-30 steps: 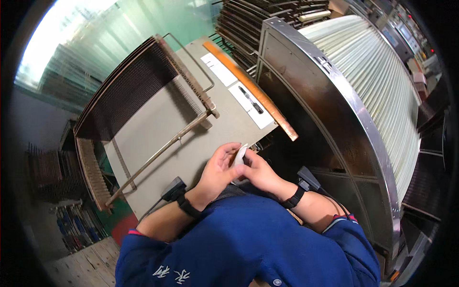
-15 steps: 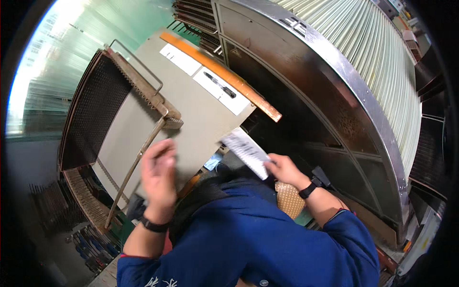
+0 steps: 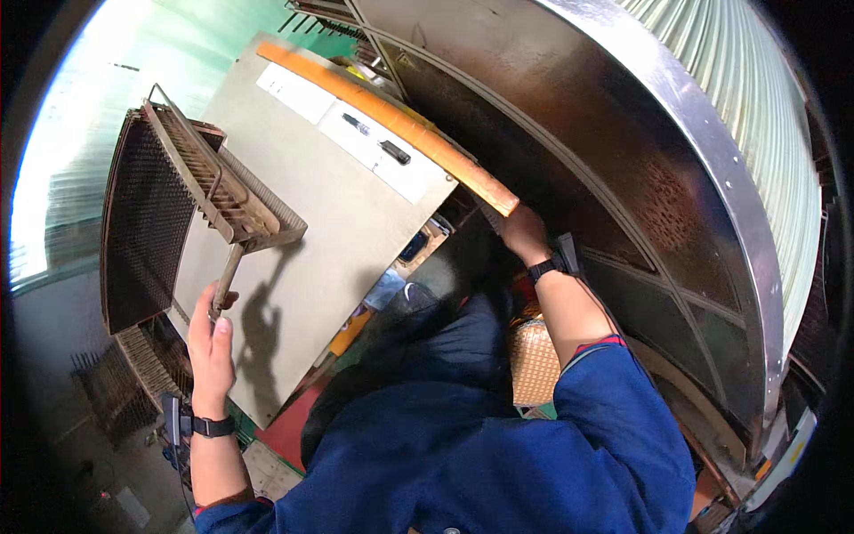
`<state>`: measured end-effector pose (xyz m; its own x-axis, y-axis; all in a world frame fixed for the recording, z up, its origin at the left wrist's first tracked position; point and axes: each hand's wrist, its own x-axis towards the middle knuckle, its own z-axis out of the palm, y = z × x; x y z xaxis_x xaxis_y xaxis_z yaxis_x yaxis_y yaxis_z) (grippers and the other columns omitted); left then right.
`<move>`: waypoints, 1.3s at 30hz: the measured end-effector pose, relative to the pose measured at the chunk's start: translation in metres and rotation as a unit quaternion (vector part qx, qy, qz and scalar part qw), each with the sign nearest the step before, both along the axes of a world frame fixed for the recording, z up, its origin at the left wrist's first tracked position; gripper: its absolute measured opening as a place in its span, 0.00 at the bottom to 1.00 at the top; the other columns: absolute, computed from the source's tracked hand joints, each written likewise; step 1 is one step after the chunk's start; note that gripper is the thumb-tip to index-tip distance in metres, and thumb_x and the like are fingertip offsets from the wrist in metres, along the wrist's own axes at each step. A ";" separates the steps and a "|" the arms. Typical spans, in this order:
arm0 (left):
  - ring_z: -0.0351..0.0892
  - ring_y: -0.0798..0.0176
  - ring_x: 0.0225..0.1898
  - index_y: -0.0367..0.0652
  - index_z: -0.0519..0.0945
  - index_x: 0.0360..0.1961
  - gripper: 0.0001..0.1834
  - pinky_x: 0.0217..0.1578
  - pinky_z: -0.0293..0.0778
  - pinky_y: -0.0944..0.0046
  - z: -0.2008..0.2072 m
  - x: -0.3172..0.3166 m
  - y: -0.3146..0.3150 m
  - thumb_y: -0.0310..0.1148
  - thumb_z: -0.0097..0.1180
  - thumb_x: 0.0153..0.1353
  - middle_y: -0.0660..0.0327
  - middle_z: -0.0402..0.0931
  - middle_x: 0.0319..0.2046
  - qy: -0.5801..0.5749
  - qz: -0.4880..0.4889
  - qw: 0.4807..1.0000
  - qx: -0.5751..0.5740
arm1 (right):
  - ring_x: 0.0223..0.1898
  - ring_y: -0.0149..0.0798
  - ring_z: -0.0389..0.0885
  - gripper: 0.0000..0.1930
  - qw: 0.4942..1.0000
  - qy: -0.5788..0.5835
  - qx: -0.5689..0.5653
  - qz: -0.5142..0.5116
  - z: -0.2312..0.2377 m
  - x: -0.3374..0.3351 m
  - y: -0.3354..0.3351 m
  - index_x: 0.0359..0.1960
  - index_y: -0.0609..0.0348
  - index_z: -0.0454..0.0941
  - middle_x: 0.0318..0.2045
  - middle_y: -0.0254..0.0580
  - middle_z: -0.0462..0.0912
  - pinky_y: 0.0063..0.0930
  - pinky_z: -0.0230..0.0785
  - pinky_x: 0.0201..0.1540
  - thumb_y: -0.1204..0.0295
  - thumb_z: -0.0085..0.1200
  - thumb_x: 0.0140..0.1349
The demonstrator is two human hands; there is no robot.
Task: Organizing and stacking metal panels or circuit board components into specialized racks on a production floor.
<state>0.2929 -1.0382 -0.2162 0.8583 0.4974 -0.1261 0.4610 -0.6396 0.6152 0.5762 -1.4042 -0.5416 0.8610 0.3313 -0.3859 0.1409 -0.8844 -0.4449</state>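
Observation:
On the left, my left hand [image 3: 213, 343] is closed on the rod of a metal rack [image 3: 227, 209], its thumb and fingers around the rod's lower end. The rack has rows of slots and a bent wire bar. It is tilted over the pale board [image 3: 334, 218] and casts a shadow there. My right hand [image 3: 525, 235] is in dark shade by the near end of an orange strip [image 3: 400, 125] along the board's edge. Its fingers are mostly hidden. A dim greyish edge shows beside them, too dark to name.
White paper sheets [image 3: 374, 165] with a black pen [image 3: 394, 152] lie along the board's edge. Dark perforated panels [image 3: 142, 222] stand at left. A large curved metal cabinet [image 3: 569, 133] fills the right side. A woven tan seat [image 3: 534, 360] is near my legs.
My left hand has moved down and left and taken hold of the rack's rod; the rack now tilts differently. My right hand has moved up toward the orange strip, and the white papers it held no longer show clearly.

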 end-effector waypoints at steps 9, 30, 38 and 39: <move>0.80 0.53 0.53 0.33 0.74 0.63 0.38 0.57 0.71 0.55 -0.004 0.000 0.000 0.60 0.47 0.70 0.49 0.82 0.50 0.036 0.007 0.995 0.094 | 0.59 0.56 0.80 0.19 0.978 0.118 0.142 0.103 -0.043 0.031 0.003 0.57 0.58 0.78 0.55 0.57 0.82 0.44 0.74 0.61 0.67 0.58 0.65; 0.81 0.54 0.50 0.34 0.76 0.60 0.37 0.54 0.73 0.55 -0.002 0.011 -0.011 0.60 0.48 0.70 0.50 0.82 0.47 0.037 0.017 0.993 0.109 | 0.59 0.49 0.79 0.19 0.946 0.110 0.303 -0.041 -0.101 -0.024 -0.006 0.59 0.64 0.75 0.52 0.53 0.83 0.40 0.70 0.61 0.72 0.54 0.68; 0.81 0.48 0.50 0.34 0.75 0.60 0.26 0.54 0.73 0.53 -0.015 0.022 -0.005 0.44 0.55 0.71 0.48 0.82 0.47 -0.008 -0.030 0.989 0.146 | 0.60 0.55 0.79 0.20 0.963 0.099 0.243 -0.062 -0.060 0.008 -0.029 0.58 0.64 0.77 0.55 0.59 0.82 0.43 0.72 0.60 0.70 0.52 0.65; 0.79 0.45 0.53 0.34 0.75 0.62 0.24 0.58 0.72 0.52 -0.018 0.001 0.007 0.38 0.56 0.71 0.46 0.81 0.51 0.025 -0.015 0.986 0.166 | 0.59 0.56 0.80 0.20 0.968 0.072 0.239 -0.032 -0.026 -0.003 -0.006 0.58 0.63 0.78 0.55 0.60 0.82 0.44 0.73 0.60 0.72 0.50 0.64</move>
